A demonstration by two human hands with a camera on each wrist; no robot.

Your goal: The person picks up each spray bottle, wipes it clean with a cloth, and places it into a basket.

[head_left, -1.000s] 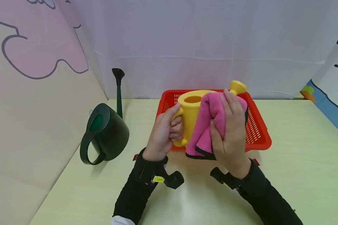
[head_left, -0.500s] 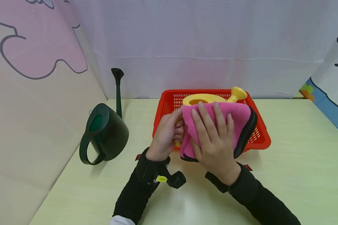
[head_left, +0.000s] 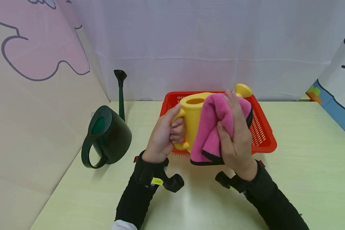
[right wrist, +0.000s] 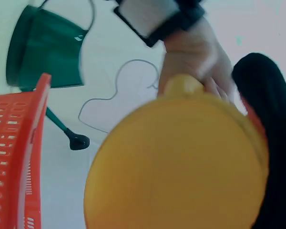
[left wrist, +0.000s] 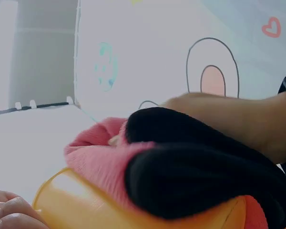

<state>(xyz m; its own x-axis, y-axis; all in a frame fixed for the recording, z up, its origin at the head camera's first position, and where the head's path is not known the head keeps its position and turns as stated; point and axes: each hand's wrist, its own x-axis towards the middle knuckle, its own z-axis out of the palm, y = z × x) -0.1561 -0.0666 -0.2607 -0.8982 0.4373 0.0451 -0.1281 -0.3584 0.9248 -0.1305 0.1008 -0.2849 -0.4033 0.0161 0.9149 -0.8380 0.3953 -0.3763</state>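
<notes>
A yellow watering can (head_left: 192, 124) is held up over the red basket, its spout head (head_left: 243, 90) poking out past the cloth. The left hand (head_left: 166, 134) grips its handle, fingers curled round it. Against the can's right side, the right hand (head_left: 238, 140) presses a pink cloth (head_left: 208, 127) with black edging, its fingers extended upward. In the left wrist view the cloth (left wrist: 102, 160) drapes over the can's yellow body (left wrist: 71, 198). The can's round base (right wrist: 176, 167) fills much of the right wrist view. The cloth hides most of the spout.
A dark green watering can (head_left: 115, 140) with a long spout stands at the left of the pale table (head_left: 304, 175). The red perforated basket (head_left: 265, 134) sits at the back, before a white curtain (head_left: 166, 41). Printed sheeting (head_left: 46, 111) bounds the left side.
The right hand and cloth first swept left across the can's front, then returned to its right side. The yellow can dipped and turned, then came back up. The left hand kept its grip.
</notes>
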